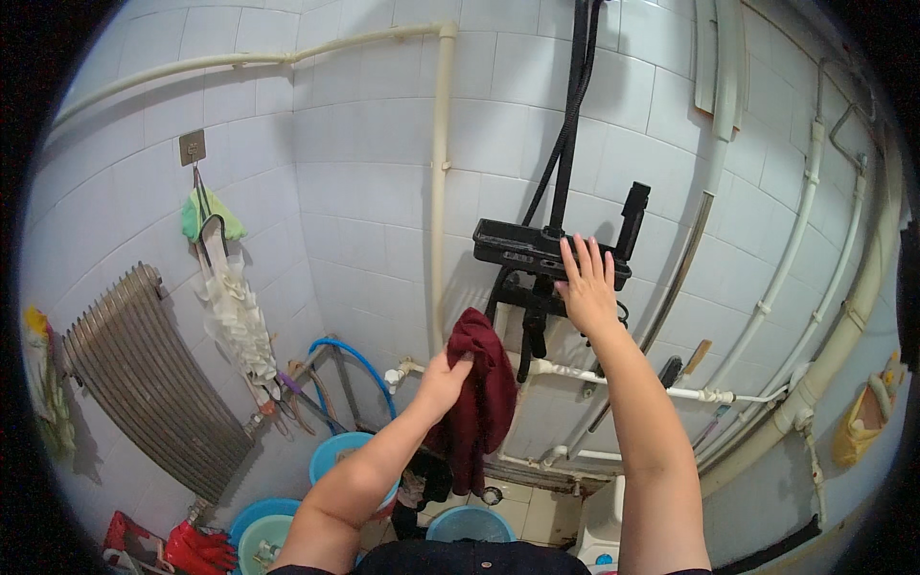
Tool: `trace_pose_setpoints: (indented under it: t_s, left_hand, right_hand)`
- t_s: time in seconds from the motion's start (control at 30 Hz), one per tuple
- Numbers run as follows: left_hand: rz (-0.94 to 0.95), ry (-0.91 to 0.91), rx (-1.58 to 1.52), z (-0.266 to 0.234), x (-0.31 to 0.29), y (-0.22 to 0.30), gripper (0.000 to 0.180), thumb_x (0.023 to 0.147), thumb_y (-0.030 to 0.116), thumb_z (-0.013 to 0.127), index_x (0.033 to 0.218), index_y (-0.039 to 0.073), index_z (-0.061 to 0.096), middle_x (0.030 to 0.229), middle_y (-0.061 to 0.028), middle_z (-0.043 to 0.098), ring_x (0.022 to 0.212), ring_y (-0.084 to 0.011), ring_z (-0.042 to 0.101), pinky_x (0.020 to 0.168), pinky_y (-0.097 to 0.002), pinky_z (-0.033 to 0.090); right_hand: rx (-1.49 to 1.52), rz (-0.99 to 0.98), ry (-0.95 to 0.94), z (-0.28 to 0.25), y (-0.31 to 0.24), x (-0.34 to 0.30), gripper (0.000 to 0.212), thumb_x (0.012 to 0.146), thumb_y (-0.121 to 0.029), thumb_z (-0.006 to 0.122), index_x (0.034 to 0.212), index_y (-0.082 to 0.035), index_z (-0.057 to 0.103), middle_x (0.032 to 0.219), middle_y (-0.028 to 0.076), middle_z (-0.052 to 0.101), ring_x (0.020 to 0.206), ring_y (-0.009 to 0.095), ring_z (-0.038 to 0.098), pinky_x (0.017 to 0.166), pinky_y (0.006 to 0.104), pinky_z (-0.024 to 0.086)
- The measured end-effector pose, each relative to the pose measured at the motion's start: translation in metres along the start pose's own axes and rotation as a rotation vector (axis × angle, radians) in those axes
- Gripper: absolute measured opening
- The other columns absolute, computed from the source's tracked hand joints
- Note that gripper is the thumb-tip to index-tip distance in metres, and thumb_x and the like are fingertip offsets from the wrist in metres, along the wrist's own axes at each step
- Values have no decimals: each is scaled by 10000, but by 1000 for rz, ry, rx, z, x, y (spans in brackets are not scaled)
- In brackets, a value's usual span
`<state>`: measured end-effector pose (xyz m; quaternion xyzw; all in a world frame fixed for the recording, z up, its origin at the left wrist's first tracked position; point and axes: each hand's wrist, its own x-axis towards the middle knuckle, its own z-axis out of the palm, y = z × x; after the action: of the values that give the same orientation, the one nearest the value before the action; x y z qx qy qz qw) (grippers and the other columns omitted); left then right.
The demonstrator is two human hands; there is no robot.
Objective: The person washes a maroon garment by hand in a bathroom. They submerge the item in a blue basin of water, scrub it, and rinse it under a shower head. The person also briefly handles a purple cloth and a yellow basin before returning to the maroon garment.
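My left hand [443,385] is closed on a dark red cloth [487,388], which hangs down in loose folds. What kind of cloth or garment it is, I cannot tell. My right hand [588,293], its fingers stretched upward, lies against the front of a black wall-mounted shower unit [517,243] with a flat shelf-like top. From that unit a black pipe and hose run up the tiled wall, and a black spout and fittings [535,326] hang below it, to the left of my right wrist.
A grey ribbed radiator [158,383] stands along the left wall, beside a hanging white ruffled scrubber [235,316]. Blue basins [470,524] and red rubber gloves [199,549] are low down. White pipes [661,388] cross the wall; a yellow pouch [862,424] hangs right.
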<state>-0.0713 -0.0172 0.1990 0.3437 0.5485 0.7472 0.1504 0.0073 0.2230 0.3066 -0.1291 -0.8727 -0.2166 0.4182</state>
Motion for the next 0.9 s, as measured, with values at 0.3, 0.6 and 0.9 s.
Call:
trace_pose_setpoints:
  t_s: [0.3,0.6,0.9]
  left_hand:
    - [-55,26,-110,-14,-14,-19,231,926,173,505,1101,30,552,1010,-10,582,936,-100,503,850,-259,400]
    - [-128,29,-140,-18,-18,-28,218,927,133,486,1113,33,538,1021,-18,576,936,-120,520,844,-278,417]
    - [-126,31,-182,-24,-30,-21,217,935,132,478,1121,38,538,1031,-9,578,935,-114,525,853,-272,414]
  right_hand:
    - [6,34,-70,4,11,-1,726,807,-163,614,1417,-194,221,1446,77,251,1329,272,246,1088,436,199]
    - [-198,-105,32,1,-2,1,832,720,-1,565,1424,-294,230,1080,70,497,909,240,467,871,392,342]
    - [-147,-121,-5,-1,-9,6,766,756,-32,566,1415,-268,254,1144,58,492,1036,239,459,933,407,326]
